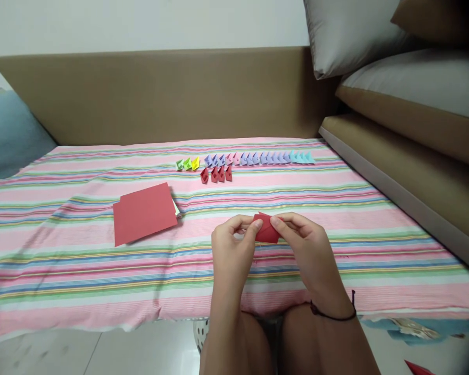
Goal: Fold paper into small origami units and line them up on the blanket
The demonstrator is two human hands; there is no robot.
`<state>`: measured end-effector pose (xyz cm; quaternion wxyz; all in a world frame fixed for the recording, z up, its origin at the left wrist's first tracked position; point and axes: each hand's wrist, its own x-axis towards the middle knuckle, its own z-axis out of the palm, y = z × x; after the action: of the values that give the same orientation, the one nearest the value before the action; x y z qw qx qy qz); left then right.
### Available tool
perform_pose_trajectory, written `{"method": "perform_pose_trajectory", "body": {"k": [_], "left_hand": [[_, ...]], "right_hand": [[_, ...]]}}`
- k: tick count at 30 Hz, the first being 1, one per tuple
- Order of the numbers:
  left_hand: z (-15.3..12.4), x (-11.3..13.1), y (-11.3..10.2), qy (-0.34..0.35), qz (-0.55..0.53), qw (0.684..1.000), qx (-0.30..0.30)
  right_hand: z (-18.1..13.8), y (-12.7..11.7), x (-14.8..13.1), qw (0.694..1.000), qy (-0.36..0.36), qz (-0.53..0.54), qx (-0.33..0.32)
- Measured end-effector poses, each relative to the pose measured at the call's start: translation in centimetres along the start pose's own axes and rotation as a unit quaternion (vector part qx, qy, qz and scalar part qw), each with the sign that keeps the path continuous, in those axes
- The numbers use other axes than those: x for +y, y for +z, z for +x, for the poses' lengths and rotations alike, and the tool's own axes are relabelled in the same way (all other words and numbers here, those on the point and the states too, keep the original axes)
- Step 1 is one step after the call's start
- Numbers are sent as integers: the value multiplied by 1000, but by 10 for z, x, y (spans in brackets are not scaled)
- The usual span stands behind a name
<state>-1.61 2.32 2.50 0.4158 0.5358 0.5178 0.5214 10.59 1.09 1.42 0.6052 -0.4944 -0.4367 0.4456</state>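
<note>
A small folded piece of red paper (268,233) is held up between both hands above the front part of the striped cloth. My left hand (234,242) pinches its left side, thumb on the near face and fingers behind. On the right side, my right hand (303,242) grips it the same way, thumb near the upper middle. The fingers behind the paper are partly hidden. Farther back stands a short row of small red folded-paper pieces (221,175). To the left lies a stack of red paper sheets (144,214), with lighter sheets peeking out at its right edge.
Behind the red pieces runs a longer row of folded pieces in green, yellow, purple (250,159), pink and turquoise. A striped cloth (101,276) covers the seat. Stacked cushions (414,104) stand at right, a blue pillow (15,135) at left. A red pointed object (417,367) shows at bottom right.
</note>
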Motion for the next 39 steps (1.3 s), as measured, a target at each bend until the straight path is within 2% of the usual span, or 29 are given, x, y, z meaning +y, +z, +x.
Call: {"method": "perform_pose_trajectory", "body": {"k": [5, 10, 16, 23, 31, 35, 39], "left_hand": [[-1, 1, 4, -3, 10, 1000, 4], [-1, -1, 5, -3, 6, 1000, 18], [0, 0, 4, -12, -46, 999, -6], [-1, 2, 3, -6, -31, 999, 20], [2, -6, 4, 5, -52, 998, 23], [1, -3, 2, -12, -55, 998, -15], [0, 2, 4, -2, -33, 999, -14]], "right_hand": [[2, -4, 0, 1000, -11, -18, 14], [2, -8, 3, 1000, -14, -14, -2], [2, -5, 4, 999, -9, 25, 29], [2, -4, 1, 999, 16, 39, -35], [-2, 0, 1, 999, -25, 12, 23], [0, -2, 4, 995, -32, 30, 84], [3, -4, 4, 997, -23, 43, 63]]}}
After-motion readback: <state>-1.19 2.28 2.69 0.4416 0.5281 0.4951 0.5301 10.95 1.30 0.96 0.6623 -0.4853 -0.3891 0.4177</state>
